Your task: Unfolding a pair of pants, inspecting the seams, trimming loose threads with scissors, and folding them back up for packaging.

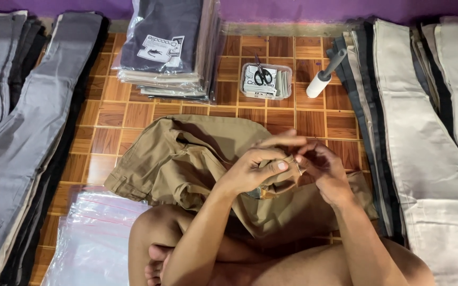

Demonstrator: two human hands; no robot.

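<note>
Seated on the tiled floor (133,114) | left hand (253,169) and right hand (322,167) pinch the waistband of khaki trousers (186,159) on the lap — unbagged | clear plastic bags (88,241) wait; bagged stack (168,47) already done.

trousers (197,159) ctr | scissors (262,76) in tub (282,87), behind | roller (324,74) prob. R of tub

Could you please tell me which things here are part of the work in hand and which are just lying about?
In hand: khaki trousers, left hand, right hand.

Lying about: scissors in clear box, lint roller, bagged stack, grey trousers, beige trousers, plastic bags.
</note>
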